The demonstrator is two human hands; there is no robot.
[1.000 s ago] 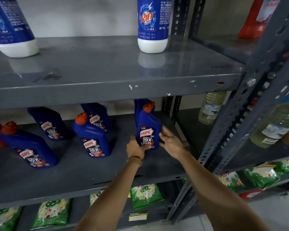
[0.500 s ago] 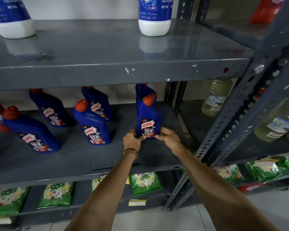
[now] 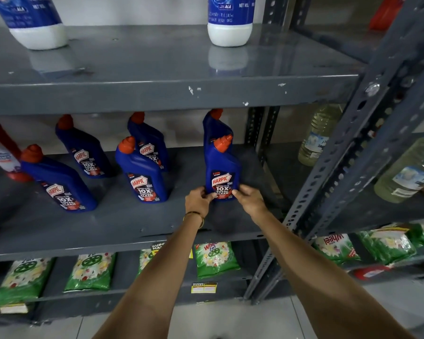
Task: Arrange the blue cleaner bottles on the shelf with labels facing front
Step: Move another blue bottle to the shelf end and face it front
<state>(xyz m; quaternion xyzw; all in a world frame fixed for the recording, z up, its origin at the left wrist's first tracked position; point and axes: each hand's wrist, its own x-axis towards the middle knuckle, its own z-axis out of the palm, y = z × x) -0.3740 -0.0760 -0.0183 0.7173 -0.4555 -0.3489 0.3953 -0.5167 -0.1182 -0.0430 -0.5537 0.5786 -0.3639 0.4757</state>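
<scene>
Head view, read from left edge to right: on the middle shelf (image 3: 123,223) stand 6 blue Harpic bottles with orange caps. Far left, a front bottle (image 3: 59,182) leans in the wide-angle picture, label toward the viewer; behind it another bottle (image 3: 83,150). Nearer the centre, a second front bottle (image 3: 142,172) with a rear bottle (image 3: 149,140) just behind, both labels readable. Right of centre stands the held bottle (image 3: 222,167), upright, long axis vertical, its label squarely facing front, with 1 more blue bottle (image 3: 214,128) directly behind it.

The left hand (image 3: 198,199) pinches the lower left edge of that held bottle with its fingertips; the right hand (image 3: 249,198) presses the lower right edge. Both grip the base only, one on either side, so the bottle sits between them and just beyond the fingers, toward the back of the shelf. Neither hand is clearly nearer; they are about level.

Judging from this, the label is already front-on, and what remains is a small twist or nudge about the vertical axis, then letting go. Holding so low on a tall bottle, a hard push could tip it back into the bottle behind.

Further right, beyond the upright post (image 3: 333,167), pale liquid bottles (image 3: 318,135) stand on the neighbouring rack.
</scene>
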